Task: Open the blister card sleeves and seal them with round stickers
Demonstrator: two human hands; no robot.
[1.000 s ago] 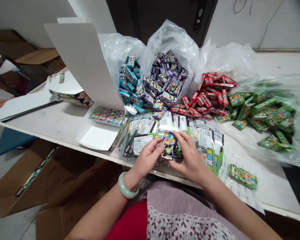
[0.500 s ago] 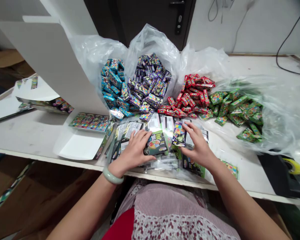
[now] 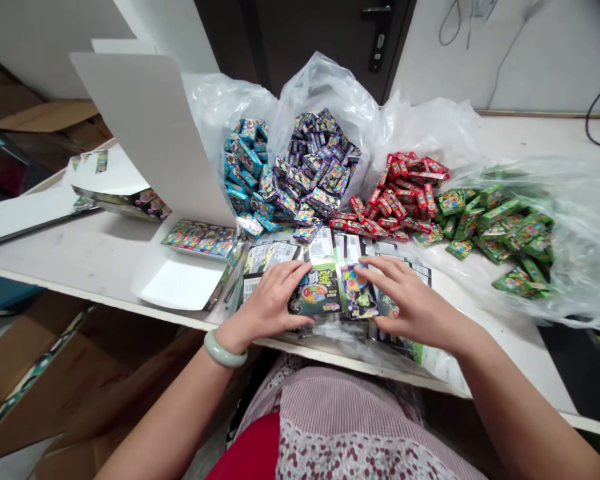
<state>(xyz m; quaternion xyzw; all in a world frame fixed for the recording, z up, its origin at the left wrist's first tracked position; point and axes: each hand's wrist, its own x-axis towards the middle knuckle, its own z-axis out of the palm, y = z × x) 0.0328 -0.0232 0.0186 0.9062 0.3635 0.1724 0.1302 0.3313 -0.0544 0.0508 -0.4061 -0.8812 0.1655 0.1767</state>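
Observation:
My left hand [image 3: 267,301] presses on a green-and-black printed card [image 3: 316,290] lying on a stack of glossy printed cards [image 3: 273,257]. My right hand [image 3: 413,303] has its fingertips on a small purple cartoon packet [image 3: 357,291], which overlaps the card's right edge. Beyond my hands, piles of small boxes spill from clear plastic bags: blue [image 3: 245,167], purple [image 3: 315,160], red [image 3: 397,190] and green [image 3: 500,230]. A jade bangle [image 3: 225,349] circles my left wrist.
A white card sheet [image 3: 150,133] stands at the table's left, with a tray of colourful packets [image 3: 199,240] near its foot. A white table edge [image 3: 330,353] runs under my forearms. Cardboard boxes [image 3: 45,373] lie on the floor at left, and a dark door [image 3: 300,40] stands behind.
The purple packet has moved left onto the green card's edge, and my hands have drawn closer around them. The view has shifted slightly between frames.

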